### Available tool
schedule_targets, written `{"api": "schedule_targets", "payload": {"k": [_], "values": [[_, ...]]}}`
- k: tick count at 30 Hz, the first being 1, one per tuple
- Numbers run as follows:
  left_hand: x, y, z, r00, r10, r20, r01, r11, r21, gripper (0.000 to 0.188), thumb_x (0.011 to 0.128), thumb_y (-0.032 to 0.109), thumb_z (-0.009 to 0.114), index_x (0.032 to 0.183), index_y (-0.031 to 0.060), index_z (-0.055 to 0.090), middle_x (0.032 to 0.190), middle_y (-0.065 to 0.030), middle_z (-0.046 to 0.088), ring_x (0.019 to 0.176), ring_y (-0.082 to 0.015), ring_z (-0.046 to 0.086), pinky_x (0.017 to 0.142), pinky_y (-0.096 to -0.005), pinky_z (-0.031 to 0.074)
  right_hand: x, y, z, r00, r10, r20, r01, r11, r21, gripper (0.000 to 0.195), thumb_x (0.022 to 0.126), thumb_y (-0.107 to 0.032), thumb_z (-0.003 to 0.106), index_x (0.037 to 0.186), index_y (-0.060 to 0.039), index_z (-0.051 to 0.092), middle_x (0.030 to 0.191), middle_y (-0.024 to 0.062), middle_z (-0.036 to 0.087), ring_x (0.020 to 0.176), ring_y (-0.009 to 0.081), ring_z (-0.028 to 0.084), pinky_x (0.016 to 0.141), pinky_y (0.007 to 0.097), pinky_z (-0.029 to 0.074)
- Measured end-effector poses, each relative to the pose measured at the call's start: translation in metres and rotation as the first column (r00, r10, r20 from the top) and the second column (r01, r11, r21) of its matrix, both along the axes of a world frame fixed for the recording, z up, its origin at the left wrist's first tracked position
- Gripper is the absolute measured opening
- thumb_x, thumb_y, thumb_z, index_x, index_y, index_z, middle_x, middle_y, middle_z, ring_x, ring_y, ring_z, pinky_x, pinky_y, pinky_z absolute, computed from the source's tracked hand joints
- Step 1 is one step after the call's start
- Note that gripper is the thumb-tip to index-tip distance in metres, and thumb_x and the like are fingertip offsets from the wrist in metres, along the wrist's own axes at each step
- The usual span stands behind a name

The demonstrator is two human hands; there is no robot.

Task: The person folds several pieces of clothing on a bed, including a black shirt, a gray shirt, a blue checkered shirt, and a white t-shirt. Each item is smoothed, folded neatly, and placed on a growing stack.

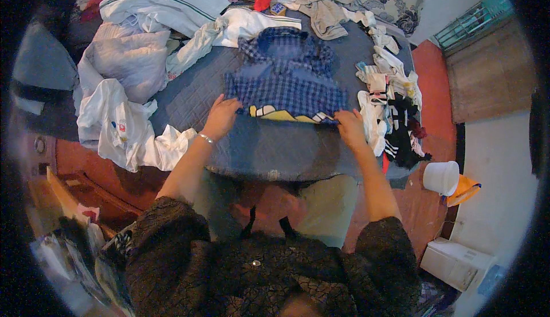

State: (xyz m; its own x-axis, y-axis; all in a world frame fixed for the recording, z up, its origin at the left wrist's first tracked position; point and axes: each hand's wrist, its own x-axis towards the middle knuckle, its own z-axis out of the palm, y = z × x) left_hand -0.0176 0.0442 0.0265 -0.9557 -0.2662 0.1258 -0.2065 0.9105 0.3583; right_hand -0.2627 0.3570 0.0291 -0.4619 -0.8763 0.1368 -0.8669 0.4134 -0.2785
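A blue checked garment (283, 82), seemingly a short-sleeved shirt or dress, lies spread on the grey quilted bed cover (275, 145). Its collar end points away from me. Along the near edge shows a yellow and white printed band (285, 115). My left hand (221, 117), with a silver bracelet at the wrist, grips the left corner of that edge. At the opposite corner, my right hand (350, 128) has its fingers closed on the cloth. The edge is stretched between the two hands, close to the bed surface.
White clothes (124, 123) are heaped along the left, beside a striped white garment (163, 3). Socks (378, 87) and small garments line the right edge. Beige clothing (324, 3) lies at the back. A white bucket (440, 178) stands on the floor at right.
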Motion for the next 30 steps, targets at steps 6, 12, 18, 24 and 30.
{"api": "schedule_targets", "payload": {"k": [6,12,18,24,30], "values": [[0.072,0.024,0.051,0.915,-0.313,0.255,0.218,0.915,0.341,0.022,0.069,0.009,0.054,0.091,0.006,0.058,0.082,-0.0138,0.06,0.083,-0.0293,0.055,0.082,-0.0376,0.039,0.03,0.047,0.071,0.88,0.128,0.456,-0.308,0.887,0.345,0.019,0.071,-0.011,0.057,0.09,-0.0066,0.056,0.084,0.0119,0.059,0.086,0.029,0.055,0.081,0.0418,0.038],[0.073,-0.007,0.086,0.782,-0.496,0.378,0.178,0.759,0.627,0.027,0.076,0.021,0.057,0.096,0.0037,0.056,0.082,-0.0145,0.059,0.077,-0.0228,0.056,0.068,-0.0332,0.043,0.011,0.011,0.113,0.678,0.155,0.719,-0.546,0.761,0.351,0.021,0.078,-0.019,0.054,0.092,-0.0038,0.055,0.08,0.0144,0.059,0.073,0.0261,0.056,0.066,0.0347,0.042],[-0.001,-0.066,0.104,0.916,-0.015,0.402,-0.3,0.64,0.708,0.028,0.079,0.017,0.055,0.104,0.0047,0.054,0.094,-0.0082,0.057,0.082,-0.0145,0.052,0.073,-0.029,0.042,-0.075,-0.066,0.099,0.806,-0.01,0.593,-0.194,0.941,0.279,0.033,0.078,-0.029,0.053,0.094,0.0004,0.054,0.088,0.0153,0.057,0.087,0.0241,0.054,0.076,0.0321,0.041],[-0.021,-0.092,0.006,0.768,0.63,0.12,-0.54,0.534,0.651,0.047,0.078,0.024,0.058,0.114,-0.0006,0.042,0.105,-0.0134,0.052,0.094,-0.0198,0.051,0.079,-0.0296,0.041,-0.086,-0.077,0.012,0.867,-0.367,0.339,0.421,0.902,-0.1,0.046,0.08,-0.039,0.05,0.102,0.0017,0.051,0.095,0.0169,0.056,0.092,0.0277,0.053,0.078,0.0321,0.04],[-0.01,-0.038,-0.023,0.643,0.655,0.395,-0.501,-0.029,0.865,0.066,0.072,0.034,0.065,0.119,-0.0036,0.038,0.109,-0.0153,0.05,0.096,-0.0233,0.051,0.079,-0.0309,0.042,-0.047,-0.066,-0.011,0.238,-0.521,0.82,0.71,0.669,0.219,0.063,0.076,-0.053,0.05,0.102,0.0042,0.051,0.1,0.0122,0.055,0.092,0.0229,0.052,0.079,0.0309,0.039]]}}
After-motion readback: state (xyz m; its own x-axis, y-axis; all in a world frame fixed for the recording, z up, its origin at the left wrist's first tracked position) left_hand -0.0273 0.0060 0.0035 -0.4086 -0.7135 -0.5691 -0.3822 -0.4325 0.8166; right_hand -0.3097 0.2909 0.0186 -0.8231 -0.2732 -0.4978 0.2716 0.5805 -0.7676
